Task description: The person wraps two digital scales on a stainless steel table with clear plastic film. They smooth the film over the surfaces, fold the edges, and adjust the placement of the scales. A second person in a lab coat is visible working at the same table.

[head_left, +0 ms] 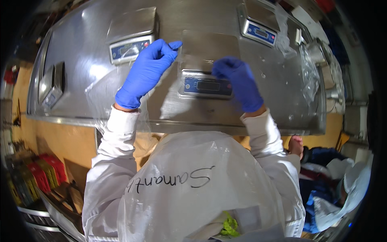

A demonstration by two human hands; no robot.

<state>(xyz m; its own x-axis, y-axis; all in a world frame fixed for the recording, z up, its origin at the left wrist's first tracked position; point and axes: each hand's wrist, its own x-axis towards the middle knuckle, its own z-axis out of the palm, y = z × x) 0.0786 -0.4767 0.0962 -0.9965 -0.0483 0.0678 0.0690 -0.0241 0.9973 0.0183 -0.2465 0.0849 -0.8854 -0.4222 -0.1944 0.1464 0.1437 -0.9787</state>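
Note:
Both my hands wear blue gloves above a steel table. My left hand (pixel 151 68) is closed, thumb and forefinger pinched beside the left edge of the middle scale (pixel 209 50); anything in the pinch is too small to make out. Over the right part of that scale, near its blue display panel, is my right hand (pixel 241 82). Its fingers are curled together and slightly blurred, and whatever they hold is hidden. The steel pan of this scale carries nothing visible. Clear plastic film (pixel 107 94) lies under my left wrist and hangs over the table's front edge.
More scales stand at the back left (pixel 131 34), back right (pixel 260 24) and far left (pixel 52 84) of the steel table (pixel 169 111). Crumpled clear plastic (pixel 308 76) lies along its right side. Another person's bare hand (pixel 296 145) shows beyond my right elbow.

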